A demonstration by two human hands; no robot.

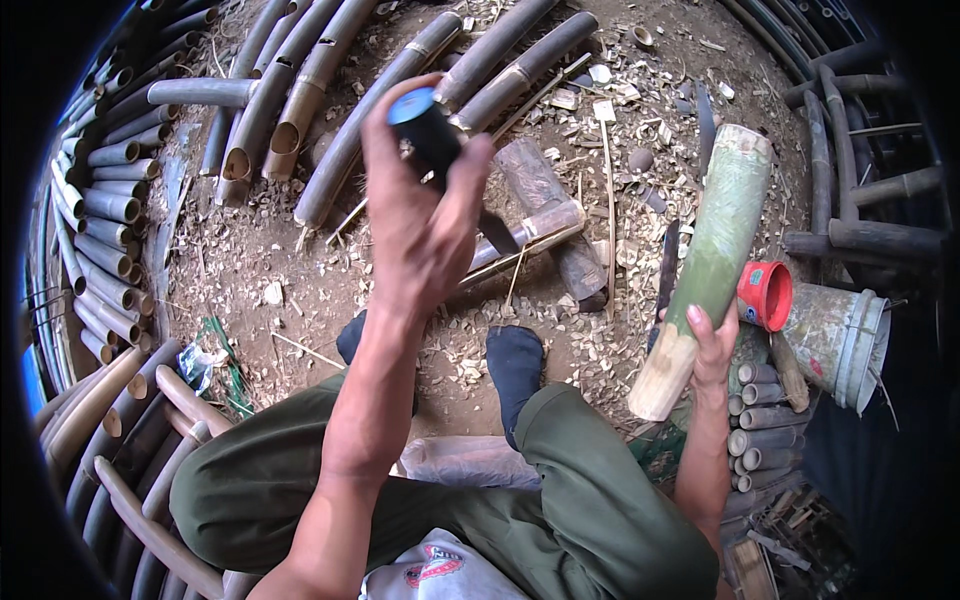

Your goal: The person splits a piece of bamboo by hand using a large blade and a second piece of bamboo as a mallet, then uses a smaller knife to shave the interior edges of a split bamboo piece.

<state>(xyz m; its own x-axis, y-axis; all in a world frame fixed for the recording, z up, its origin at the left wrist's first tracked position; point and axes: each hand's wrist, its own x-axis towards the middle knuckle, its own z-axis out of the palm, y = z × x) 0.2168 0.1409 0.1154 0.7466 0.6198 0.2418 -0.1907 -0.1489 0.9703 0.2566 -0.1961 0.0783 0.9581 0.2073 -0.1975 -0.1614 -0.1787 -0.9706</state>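
Observation:
My left hand (425, 210) is raised in front of me, closed around a knife with a thick black handle (430, 135). The handle's flat end is blue, and a dark blade (497, 232) slants down from below the fingers. At the right, my right hand (712, 345) grips a thick green bamboo piece (718, 235) near its lower end. The piece stands tilted, its top leaning right; its lower end is bare and pale. Its far side hides some of my right fingers. The blade and the bamboo are apart.
Dark bamboo poles (375, 130) lie ahead, with stacked tubes (110, 210) at left. A short pole rests across a wooden block (575, 270) between scattered chips. A red container (765, 297) and a stained bucket (835, 345) stand right. Curved pieces (150, 520) lie by my left knee.

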